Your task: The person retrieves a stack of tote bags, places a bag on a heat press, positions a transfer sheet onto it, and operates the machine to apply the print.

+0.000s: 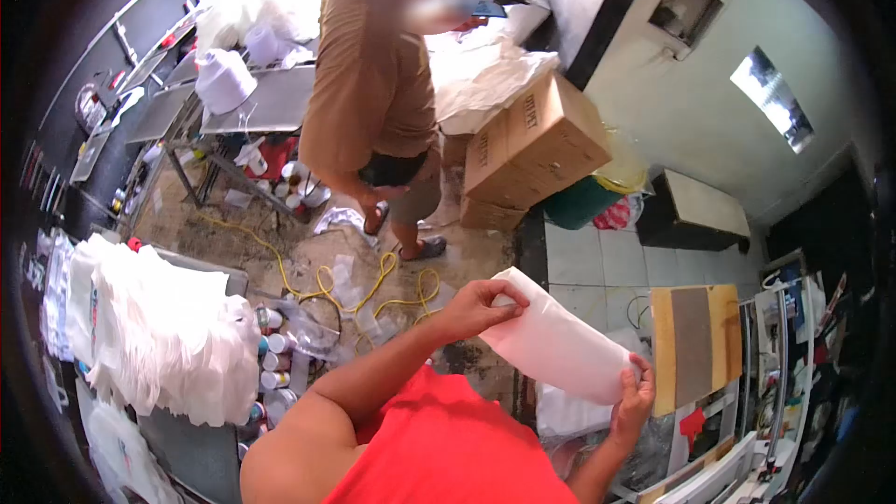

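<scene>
A white folded sheet [560, 341], paper or thin cloth, hangs between my two hands in front of my red shirt. My left hand [483, 310] pinches its upper left corner, thumb and fingers pressed together. At the lower right end, my right hand [635, 392] grips the edge with fingers on top. Below the sheet, more white material [569, 413] lies in a stack, partly hidden by my right forearm and the sheet.
A person [373, 84] in a brown shirt stands ahead, beside stacked cardboard boxes [537, 140]. A yellow cord [280, 271] snakes over the floor. White garments [149, 327] are piled at left near several jars [275, 361]. A wooden board [695, 345] stands at right.
</scene>
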Available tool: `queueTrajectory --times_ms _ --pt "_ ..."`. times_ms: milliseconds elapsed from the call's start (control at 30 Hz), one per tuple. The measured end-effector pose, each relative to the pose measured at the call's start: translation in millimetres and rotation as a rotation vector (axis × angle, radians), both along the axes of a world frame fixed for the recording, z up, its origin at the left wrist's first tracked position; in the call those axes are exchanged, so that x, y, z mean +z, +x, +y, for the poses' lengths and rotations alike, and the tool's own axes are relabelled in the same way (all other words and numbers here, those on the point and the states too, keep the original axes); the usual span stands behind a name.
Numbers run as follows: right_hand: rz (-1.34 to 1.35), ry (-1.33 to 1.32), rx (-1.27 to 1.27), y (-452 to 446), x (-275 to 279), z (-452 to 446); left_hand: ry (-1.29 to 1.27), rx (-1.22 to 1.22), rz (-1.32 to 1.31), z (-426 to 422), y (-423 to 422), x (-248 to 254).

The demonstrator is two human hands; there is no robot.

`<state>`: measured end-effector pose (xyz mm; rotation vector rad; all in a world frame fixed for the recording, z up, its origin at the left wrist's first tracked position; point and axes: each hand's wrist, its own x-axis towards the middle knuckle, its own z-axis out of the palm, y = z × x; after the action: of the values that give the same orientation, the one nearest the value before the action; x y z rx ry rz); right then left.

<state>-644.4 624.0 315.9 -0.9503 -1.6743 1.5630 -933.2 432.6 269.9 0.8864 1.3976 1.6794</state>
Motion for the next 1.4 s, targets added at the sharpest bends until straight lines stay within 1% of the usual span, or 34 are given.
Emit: queueTrajectory --times_ms 100,167,233,267,300,367,500,567,700,767,800,867,900,967,1100,1200,1267,1400 --pt "0.027 -0.006 0.006 -10.1 0.8 -5.0 -0.020 0.047 -0.075 -10.8 1.2 14.8" --pt "0.002 0.011 0.000 -12.3 0.3 -8.9 0.013 0.012 -0.109 -15.3 -0.7 6.6" --pt "0.009 0.039 0.003 -14.6 0.2 -12.6 0.006 0.098 0.103 -18.1 -2.8 6.3" --pt "0.013 0.064 0.001 -12.7 1.5 -15.1 -0.001 0.068 0.031 -18.9 -4.1 5.2" --pt "0.011 0.070 -0.012 -13.1 8.3 -20.8 0.005 0.055 0.030 -19.5 -4.8 6.3" --pt "-0.053 0.049 0.063 -16.8 25.0 -36.3 -0.053 0.111 0.055 -20.4 -5.1 10.6" --pt "-0.019 -0.002 0.010 -15.6 21.2 -46.7 -0.027 0.089 0.113 -20.0 -7.0 8.4" --pt "-0.031 -0.026 0.005 -12.1 15.2 -49.0 -0.023 0.106 0.225 -20.2 -6.2 9.5" --pt "0.015 -0.009 -0.028 -7.9 10.1 -55.0 -0.083 0.009 0.234 -16.7 -6.6 4.7" --pt "0.004 0.021 -0.029 -6.8 10.8 -58.2 -0.015 0.043 0.084 -13.1 -7.1 0.0" --pt "0.008 0.020 -0.038 -6.3 10.8 -58.7 -0.015 0.034 0.088 -11.3 -9.0 -1.2" --pt "-0.021 0.093 -0.037 -7.1 10.9 -56.9 0.093 0.015 -0.205 -6.6 -15.3 -2.6" --pt "-0.013 0.095 -0.041 -7.6 10.3 -55.8 0.095 0.011 -0.197 -5.3 -18.7 -5.0" --pt "-0.049 -0.031 -0.063 -7.7 8.4 -54.0 0.145 0.032 -0.259 -4.6 -23.6 -9.9" --pt "-0.034 0.015 -0.074 -7.7 2.9 -53.6 0.099 0.027 -0.263 -7.2 -24.6 -6.3" --pt "-0.018 0.017 -0.066 -6.8 1.5 -53.5 0.026 0.073 -0.216 -10.9 -17.6 1.7" --pt "-0.035 0.065 -0.060 -6.2 1.0 -52.4 0.023 0.082 -0.296 -14.7 -14.1 10.8" --pt "-0.038 0.076 -0.053 -11.2 8.3 -54.0 0.026 0.069 -0.322 -16.9 -14.5 8.5"
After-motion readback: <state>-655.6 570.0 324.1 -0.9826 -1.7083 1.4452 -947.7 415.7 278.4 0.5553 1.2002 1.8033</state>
